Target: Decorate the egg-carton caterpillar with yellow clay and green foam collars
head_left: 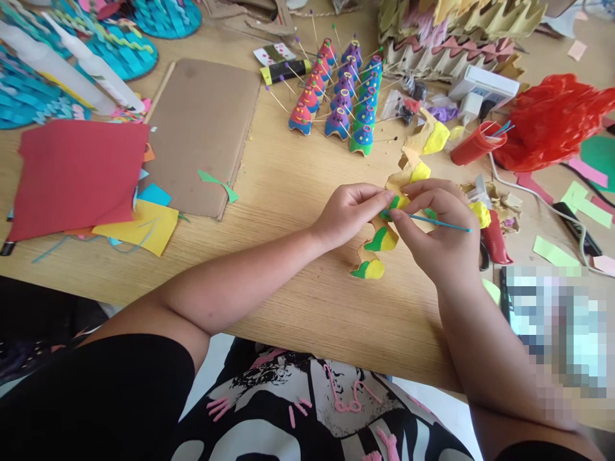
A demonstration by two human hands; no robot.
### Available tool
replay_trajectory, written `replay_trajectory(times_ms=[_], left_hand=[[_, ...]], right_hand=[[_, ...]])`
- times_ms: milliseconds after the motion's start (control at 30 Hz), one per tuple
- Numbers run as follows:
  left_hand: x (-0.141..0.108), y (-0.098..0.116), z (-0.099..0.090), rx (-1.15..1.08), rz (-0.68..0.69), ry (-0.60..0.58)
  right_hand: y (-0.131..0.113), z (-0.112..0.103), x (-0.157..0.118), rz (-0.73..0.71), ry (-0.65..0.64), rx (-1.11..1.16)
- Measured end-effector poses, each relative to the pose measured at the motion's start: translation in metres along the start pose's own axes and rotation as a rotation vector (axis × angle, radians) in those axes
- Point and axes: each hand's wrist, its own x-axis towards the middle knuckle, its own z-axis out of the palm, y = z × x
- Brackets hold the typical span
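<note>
Blue stick [446, 224], one, in right fingers' [425, 200] pinch; left fingers [372, 206] grip one strip [383, 239].

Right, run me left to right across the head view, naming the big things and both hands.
Red paper → brown cardboard → yellow-and-black marker → left hand → right hand → red plastic bag.

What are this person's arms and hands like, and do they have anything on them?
Both hands, left and right, are bare: no gloves, and no rings that I can make out. The forearms are uncovered too, with black sleeves higher up.
</note>
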Motion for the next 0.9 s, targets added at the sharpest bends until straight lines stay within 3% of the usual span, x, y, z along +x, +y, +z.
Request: replay_trajectory(times_ms=[900], left_hand=[[-0.0019, 0.0004, 0.0016, 0.024, 0.025, 0.022]], right_hand=[[0.0001, 0.0021, -0.0016, -0.037, -0.027, -0.026]])
